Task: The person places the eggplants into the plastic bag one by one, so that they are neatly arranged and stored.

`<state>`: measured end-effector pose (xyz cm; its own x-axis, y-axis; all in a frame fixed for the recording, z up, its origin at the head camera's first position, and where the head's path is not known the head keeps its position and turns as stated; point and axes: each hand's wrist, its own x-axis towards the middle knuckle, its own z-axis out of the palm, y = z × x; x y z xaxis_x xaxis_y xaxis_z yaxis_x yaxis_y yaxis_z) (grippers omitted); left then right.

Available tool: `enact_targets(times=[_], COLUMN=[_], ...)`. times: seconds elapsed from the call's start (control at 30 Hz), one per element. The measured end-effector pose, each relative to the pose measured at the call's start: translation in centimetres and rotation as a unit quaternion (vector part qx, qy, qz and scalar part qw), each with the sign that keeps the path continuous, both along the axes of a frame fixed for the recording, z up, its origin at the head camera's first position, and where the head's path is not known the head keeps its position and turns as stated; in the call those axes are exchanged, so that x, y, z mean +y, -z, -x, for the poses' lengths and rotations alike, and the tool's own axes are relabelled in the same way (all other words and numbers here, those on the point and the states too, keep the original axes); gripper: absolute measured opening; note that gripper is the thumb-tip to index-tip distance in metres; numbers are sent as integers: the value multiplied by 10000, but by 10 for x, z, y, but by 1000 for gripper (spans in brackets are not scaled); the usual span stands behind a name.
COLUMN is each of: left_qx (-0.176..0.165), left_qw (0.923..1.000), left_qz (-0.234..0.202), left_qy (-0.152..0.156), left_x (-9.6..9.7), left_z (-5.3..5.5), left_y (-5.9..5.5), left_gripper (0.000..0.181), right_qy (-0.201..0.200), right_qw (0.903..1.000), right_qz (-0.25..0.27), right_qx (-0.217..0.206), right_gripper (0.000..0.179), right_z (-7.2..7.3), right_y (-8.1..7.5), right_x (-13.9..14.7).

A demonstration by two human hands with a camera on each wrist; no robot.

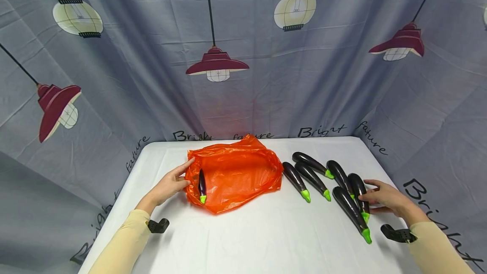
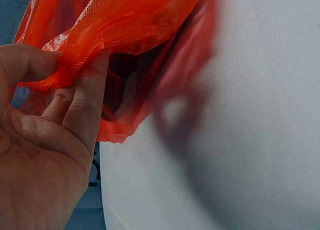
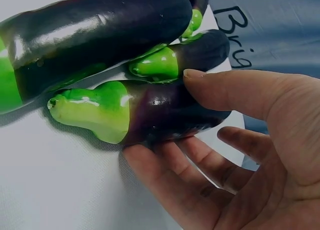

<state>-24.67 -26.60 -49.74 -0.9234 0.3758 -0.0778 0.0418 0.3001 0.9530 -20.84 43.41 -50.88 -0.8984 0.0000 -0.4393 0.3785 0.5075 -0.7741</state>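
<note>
The left hand point(image 1: 169, 187) pinches the orange bag point(image 1: 243, 174). The right hand point(image 1: 392, 198) grips the rightmost eggplant point(image 1: 357, 186) on the tabletop point(image 1: 266, 240).

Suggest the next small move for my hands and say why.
I'd probably use your right hand to lift the long, glossy, dark-purple, green-capped eggplant it holds slightly off the white tabletop: thumb and fingers lie on opposite sides of it. Your left hand grips the open edge of the crinkled orange plastic bag, which has another eggplant inside.
</note>
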Motion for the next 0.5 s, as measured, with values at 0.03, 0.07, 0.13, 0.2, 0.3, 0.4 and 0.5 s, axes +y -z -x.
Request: enact_targets(times=[0.03, 0.07, 0.13, 0.2, 0.3, 0.4, 0.5], left_qx=[11, 17, -3, 2, 4, 6, -6], left_qw=[10000, 10000, 10000, 10000, 10000, 10000, 10000], left_qz=[-13, -23, -41, -50, -26, -6, -15], left_qy=[18, 21, 9, 20, 9, 7, 6], left_x=[0, 0, 0, 0, -1, -1, -2], left_z=[0, 0, 0, 0, 0, 0, 1], left_y=[0, 1, 0, 1, 1, 2, 2], left_gripper=[78, 79, 79, 79, 79, 80, 80], right_qy=[7, 9, 26, 46, 70, 83, 103], right_qw=[10000, 10000, 10000, 10000, 10000, 9999, 9999], right_qz=[1, -3, -5, -4, 13, 35, 45], right_qx=[3, 6, 16, 32, 52, 61, 64], right_gripper=[96, 96, 97, 98, 100, 100, 99], right_z=[0, 0, 0, -1, -2, -2, -2], right_y=[1, 1, 2, 2, 1, 2, 3], right_x=[0, 0, 0, 1, 1, 1, 1])
